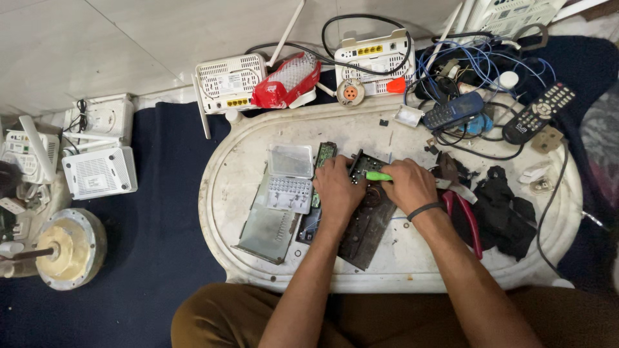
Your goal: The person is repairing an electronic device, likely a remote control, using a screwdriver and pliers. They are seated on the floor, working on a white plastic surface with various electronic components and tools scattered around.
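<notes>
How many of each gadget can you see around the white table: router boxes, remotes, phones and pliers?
White routers: 6 (one, another, a third at the top right, three stacked on the left)
Remote controls: 1
Blue phones: 1
Red-handled pliers: 1
Total: 9

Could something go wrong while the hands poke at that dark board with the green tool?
The green tool in the right hand points toward the left hand holding the dark board; a slip might jab those fingers. Tiny loose bits lie on the white tray and could roll off. Tangled wires nearby might snag.
</notes>
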